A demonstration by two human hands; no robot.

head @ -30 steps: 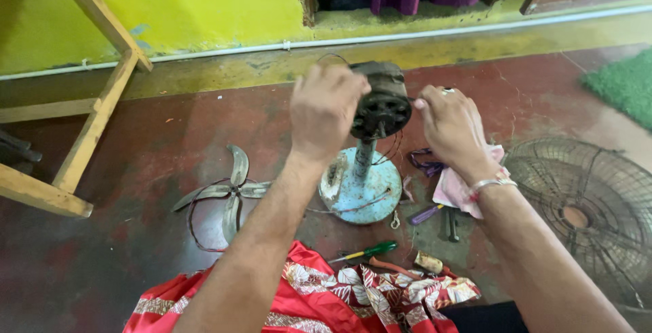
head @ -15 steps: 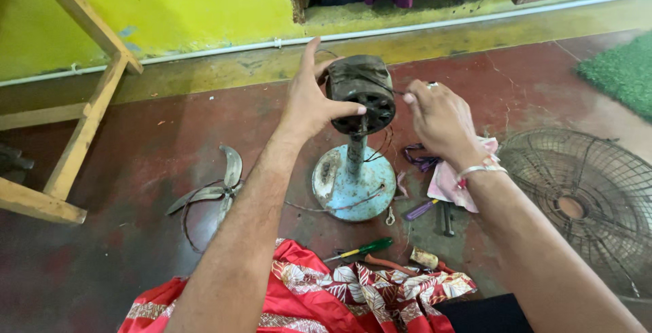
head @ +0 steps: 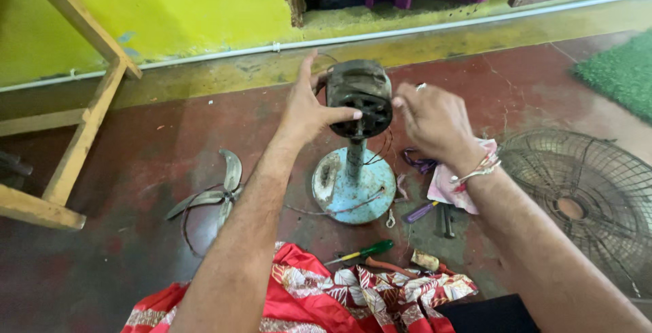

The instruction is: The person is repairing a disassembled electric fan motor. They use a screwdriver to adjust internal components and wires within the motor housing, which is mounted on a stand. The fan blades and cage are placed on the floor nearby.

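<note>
The fan is stripped — blade (head: 216, 194) and wire guard (head: 584, 204) lie on the floor. Both hands, left hand (head: 309, 109) and right hand (head: 431, 119), clasp the bare motor (head: 358, 95) on its stand (head: 353, 183); reassembly remains.

Single head view, close, angled down and forward past fingers (head: 339, 114) onto floor (head: 156, 143); wall (head: 170, 7) beyond fingertips
</note>
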